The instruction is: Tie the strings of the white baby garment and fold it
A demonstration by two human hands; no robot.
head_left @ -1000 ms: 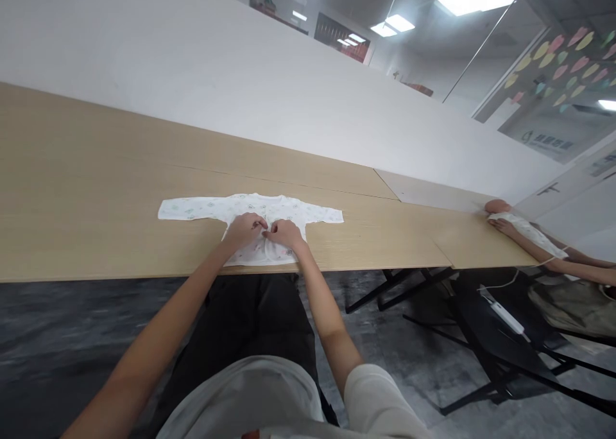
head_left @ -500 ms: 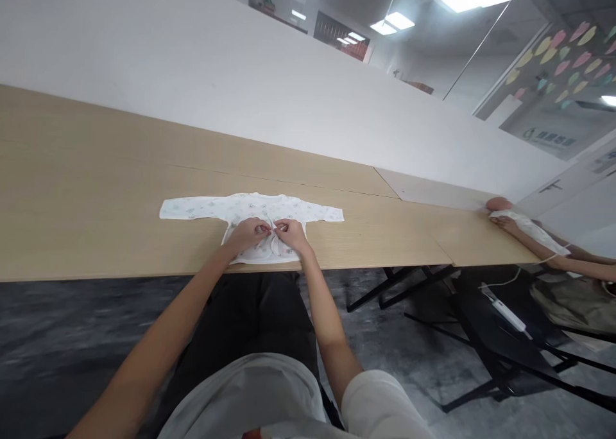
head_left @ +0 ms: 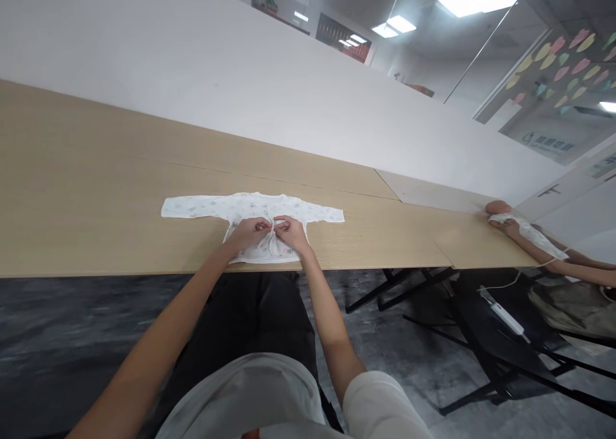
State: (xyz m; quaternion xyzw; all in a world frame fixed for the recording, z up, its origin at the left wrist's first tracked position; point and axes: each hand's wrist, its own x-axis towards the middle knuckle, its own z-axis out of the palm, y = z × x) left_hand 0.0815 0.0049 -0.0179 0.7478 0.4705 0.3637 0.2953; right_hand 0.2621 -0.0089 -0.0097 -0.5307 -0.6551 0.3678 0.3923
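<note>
A small white baby shirt (head_left: 250,206) with a faint scattered print lies spread on the wooden table, both sleeves stretched out sideways. My left hand (head_left: 251,232) rests on its front, thumb and fingers pinched at the middle. Right beside it, my right hand (head_left: 290,232) pinches the cloth at the same spot, the fingertips of both hands nearly touching. The fabric is bunched between them and a fold hangs below. Whether a thin tie or just the shirt's edge is in the fingertips is too small to tell.
The long table (head_left: 96,182) runs along a white wall (head_left: 192,73). At its far right another person's hand (head_left: 511,227) touches a doll (head_left: 498,206) in white cloth. Black folding chairs (head_left: 486,336) stand at the right, one with a white power strip (head_left: 507,317).
My fingertips have closed in slightly at the middle of the shirt, with the cloth gathered more tightly. The other person's hand has shifted a little on the doll.
</note>
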